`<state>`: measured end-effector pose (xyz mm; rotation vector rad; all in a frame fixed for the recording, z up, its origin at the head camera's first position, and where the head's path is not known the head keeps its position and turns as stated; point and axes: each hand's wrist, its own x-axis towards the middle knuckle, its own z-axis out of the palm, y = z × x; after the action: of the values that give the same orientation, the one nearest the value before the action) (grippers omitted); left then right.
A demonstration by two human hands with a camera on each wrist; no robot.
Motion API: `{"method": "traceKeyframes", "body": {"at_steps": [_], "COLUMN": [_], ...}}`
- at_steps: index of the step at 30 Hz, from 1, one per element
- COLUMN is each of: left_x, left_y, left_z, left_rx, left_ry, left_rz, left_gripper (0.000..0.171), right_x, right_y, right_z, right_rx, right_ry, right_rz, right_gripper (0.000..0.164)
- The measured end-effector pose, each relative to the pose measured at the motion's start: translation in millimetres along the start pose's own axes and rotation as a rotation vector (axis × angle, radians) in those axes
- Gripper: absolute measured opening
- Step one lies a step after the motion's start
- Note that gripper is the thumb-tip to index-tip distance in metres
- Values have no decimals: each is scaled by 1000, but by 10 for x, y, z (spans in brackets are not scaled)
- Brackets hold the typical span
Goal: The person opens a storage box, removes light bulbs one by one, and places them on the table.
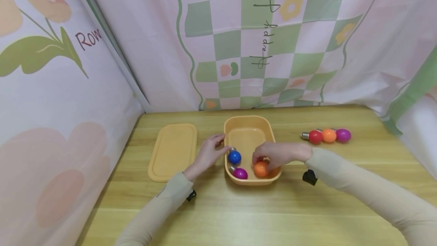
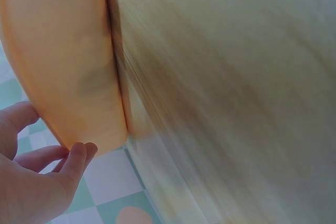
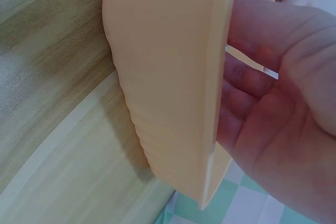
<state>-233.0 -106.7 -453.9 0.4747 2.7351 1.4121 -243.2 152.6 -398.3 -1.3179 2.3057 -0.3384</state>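
Observation:
A yellow plastic box (image 1: 250,129) stands in the middle of the wooden table. My right hand (image 1: 274,155) reaches over its right side and grips an orange light bulb (image 1: 261,169) in the near right part. In the right wrist view, the box wall hides the bulb and the fingertips. At the left rim, my left hand (image 1: 209,155) holds the box, thumb at the edge and fingers against the outer wall (image 2: 79,66). Inside, along the left wall, lie a blue bulb (image 1: 234,157) and a purple bulb (image 1: 241,174).
A yellow lid (image 1: 174,151) lies flat to the left of the box. On the right, a red bulb (image 1: 315,137), an orange bulb (image 1: 329,135) and a purple bulb (image 1: 343,135) lie in a row. A printed curtain (image 1: 225,44) hangs along the table's back edge.

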Motion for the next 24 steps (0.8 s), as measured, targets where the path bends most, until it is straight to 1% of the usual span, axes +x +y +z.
{"method": "traceKeyframes", "body": {"at_steps": [2,6,9,11,19,24], "left_x": [-1,-1,-1,-3,-10,-6], "left_y": [0,3,7,10,17,15], "left_z": [2,-2,-8,-9,-9,-6], "left_rx": [0,-1,-7,-11,-20,-26], "left_ry": [-1,-5,-5,-5,7,10], "left_rz": [0,2,8,13,20,31], "left_gripper": [56,56,55,55,54,54], "right_x": [1,-1,-10,-19,-112,-194], "right_y": [15,35,31,22,-38,-36], "right_z": [8,13,1,-13,-137,-214], "right_rx": [10,15,15,27,84,76], "right_ry": [4,50,99,119,161,228], "right_rz": [9,-40,-93,-98,-19,-16], "right_gripper": [27,25,25,27,28,27]}}
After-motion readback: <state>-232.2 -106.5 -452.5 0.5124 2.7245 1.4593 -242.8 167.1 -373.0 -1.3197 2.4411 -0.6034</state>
